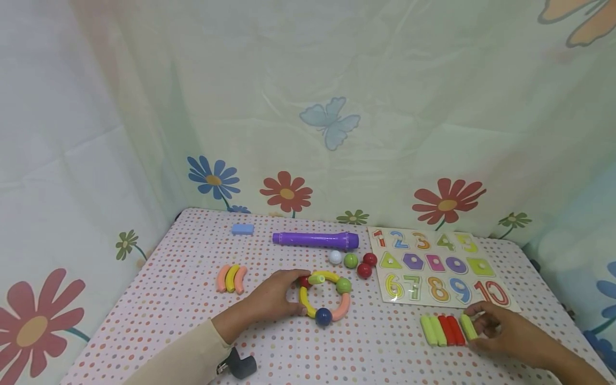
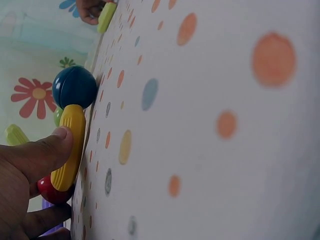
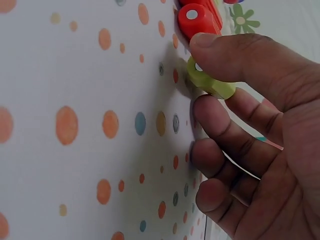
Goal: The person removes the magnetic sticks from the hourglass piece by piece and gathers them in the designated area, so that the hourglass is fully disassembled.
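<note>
Curved sticks and balls form a ring on the table. At its left side my left hand point(image 1: 276, 297) holds a yellow curved stick point(image 2: 70, 150), thumb on the stick and other fingers near the red ball point(image 2: 55, 190). A dark blue ball point(image 1: 323, 316), a green ball point(image 1: 344, 285) and a pink curved stick point(image 1: 341, 307) belong to the ring. A light green stick point(image 1: 316, 279) points up from the red ball. My right hand point(image 1: 505, 331) pinches another light green stick point(image 1: 468, 327) between thumb and finger, beside a row of green sticks point(image 1: 433, 330) and red sticks point(image 1: 451, 330).
Behind the right hand lies a number puzzle board point(image 1: 385, 278). A purple tube point(image 1: 315, 240), loose balls point(image 1: 364, 271) and a blue block point(image 1: 243, 229) lie farther back. Pink and yellow curved sticks point(image 1: 231, 278) are at left. A printed curtain point(image 1: 240, 107) borders the table.
</note>
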The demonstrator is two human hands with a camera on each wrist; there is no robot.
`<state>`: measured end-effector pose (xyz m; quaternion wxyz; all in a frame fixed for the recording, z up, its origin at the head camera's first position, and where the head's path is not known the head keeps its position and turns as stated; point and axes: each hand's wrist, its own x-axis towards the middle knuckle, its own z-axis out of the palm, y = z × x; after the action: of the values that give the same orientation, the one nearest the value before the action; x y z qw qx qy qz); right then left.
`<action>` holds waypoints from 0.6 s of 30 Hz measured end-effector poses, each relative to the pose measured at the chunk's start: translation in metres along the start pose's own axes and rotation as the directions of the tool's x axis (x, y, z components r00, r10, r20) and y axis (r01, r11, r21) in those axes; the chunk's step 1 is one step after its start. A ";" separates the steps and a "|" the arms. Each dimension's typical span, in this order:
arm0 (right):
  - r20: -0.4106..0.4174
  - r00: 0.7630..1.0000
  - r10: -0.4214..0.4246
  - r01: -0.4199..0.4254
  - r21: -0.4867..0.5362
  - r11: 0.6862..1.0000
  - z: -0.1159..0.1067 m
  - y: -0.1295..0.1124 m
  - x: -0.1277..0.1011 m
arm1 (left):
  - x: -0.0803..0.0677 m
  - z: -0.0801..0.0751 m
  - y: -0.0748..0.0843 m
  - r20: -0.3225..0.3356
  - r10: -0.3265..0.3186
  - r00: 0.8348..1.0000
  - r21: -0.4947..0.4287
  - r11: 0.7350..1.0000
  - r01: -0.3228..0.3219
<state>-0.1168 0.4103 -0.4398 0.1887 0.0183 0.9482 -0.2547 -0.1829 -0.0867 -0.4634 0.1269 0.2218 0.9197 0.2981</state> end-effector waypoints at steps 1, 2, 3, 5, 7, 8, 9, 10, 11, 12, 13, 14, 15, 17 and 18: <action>0.002 1.000 0.001 -0.001 -0.005 1.000 0.001 0.000 0.000 | 0.000 0.000 0.000 0.000 -0.002 1.000 0.003 1.000 0.002; 0.005 1.000 0.002 -0.002 -0.009 1.000 0.002 -0.001 0.001 | 0.001 0.000 0.000 0.001 -0.004 1.000 0.006 1.000 0.004; 0.006 1.000 0.001 -0.001 -0.016 1.000 0.002 -0.001 0.001 | 0.001 0.001 0.000 0.001 -0.006 1.000 0.008 1.000 0.006; 0.011 1.000 0.005 -0.004 -0.019 1.000 0.004 -0.003 0.001 | 0.001 0.001 0.000 0.001 -0.011 1.000 0.010 1.000 0.011; 0.015 1.000 0.005 -0.004 -0.032 0.999 0.004 -0.005 0.001 | 0.001 0.001 0.000 0.002 -0.013 1.000 0.009 1.000 0.013; 0.011 1.000 0.004 -0.003 -0.049 0.999 0.004 -0.006 0.001 | 0.001 0.001 0.000 0.002 -0.013 1.000 0.008 1.000 0.013; 0.008 1.000 -0.006 0.006 -0.065 0.998 0.003 -0.007 0.002 | 0.001 0.001 0.000 0.003 -0.013 1.000 0.006 1.000 0.013; 0.002 1.000 -0.017 0.017 -0.077 0.997 0.001 -0.009 0.002 | 0.001 0.001 0.001 0.003 -0.012 1.000 0.007 1.000 0.012; -0.009 1.000 -0.022 0.021 -0.093 0.995 0.000 -0.011 0.002 | 0.000 0.000 0.001 0.003 -0.010 1.000 0.006 1.000 0.010; -0.021 0.999 -0.038 0.036 -0.108 0.993 -0.003 -0.014 0.003 | 0.000 0.000 0.001 0.003 -0.010 1.000 0.007 1.000 0.010; -0.038 0.997 -0.061 0.056 -0.125 0.991 -0.005 -0.017 0.003 | 0.000 0.000 0.002 0.003 -0.008 1.000 0.006 1.000 0.008; -0.055 0.995 -0.078 0.070 -0.129 0.989 -0.007 -0.021 0.005 | 0.000 -0.001 0.002 0.003 -0.007 1.000 0.006 1.000 0.007; -0.075 0.992 -0.104 0.093 -0.129 0.987 -0.008 -0.026 0.005 | -0.001 -0.001 0.002 0.003 -0.006 1.000 0.006 1.000 0.006; -0.126 0.981 -0.144 0.127 -0.139 0.982 -0.008 -0.040 0.007 | -0.001 -0.002 0.003 0.005 -0.004 1.000 0.005 1.000 0.004; -0.149 0.973 -0.176 0.155 -0.143 0.978 -0.007 -0.047 0.008 | -0.002 -0.003 0.004 0.006 -0.004 1.000 0.005 1.000 0.004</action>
<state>-0.1330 0.3723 -0.4145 0.0905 -0.0530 0.9731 -0.2049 -0.1812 -0.0864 -0.4589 0.1297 0.2213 0.9204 0.2951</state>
